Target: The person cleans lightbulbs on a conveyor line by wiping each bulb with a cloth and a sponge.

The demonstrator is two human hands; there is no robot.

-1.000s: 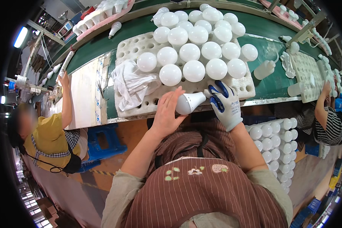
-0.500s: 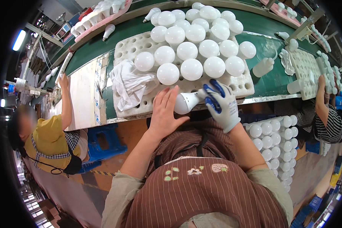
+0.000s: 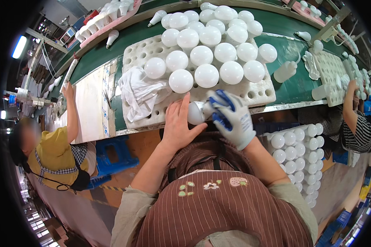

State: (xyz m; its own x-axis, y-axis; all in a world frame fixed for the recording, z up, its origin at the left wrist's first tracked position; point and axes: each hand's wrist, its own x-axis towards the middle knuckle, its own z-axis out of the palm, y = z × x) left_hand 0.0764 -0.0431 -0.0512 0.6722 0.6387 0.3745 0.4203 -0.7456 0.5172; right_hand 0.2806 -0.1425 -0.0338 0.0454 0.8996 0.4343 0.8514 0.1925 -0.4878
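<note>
A white light bulb (image 3: 196,113) lies on its side at the near edge of a white foam tray (image 3: 257,98) with round holes. Its dome rests between the thumb and fingers of my bare left hand (image 3: 179,123), which cups it from the left. Over the bulb's narrower end curl the fingers of my right hand (image 3: 234,119), in a white glove with blue coating, hiding the base. Just beyond my hands, several white bulbs (image 3: 206,75) stand dome up in the tray. A crumpled white cloth (image 3: 141,92) lies on the tray's left part.
A squeeze bottle (image 3: 285,72) and a white glove (image 3: 311,66) lie to the right on the green bench. Below right is another tray of bulbs (image 3: 290,154). Loose bulbs (image 3: 157,18) lie behind. A person in yellow (image 3: 53,152) works at left, another in stripes (image 3: 356,131) at right.
My gloved right hand has moved left along the bulb and now covers more of its narrow end. The bulb has shifted slightly left. My left hand stays nearly in place.
</note>
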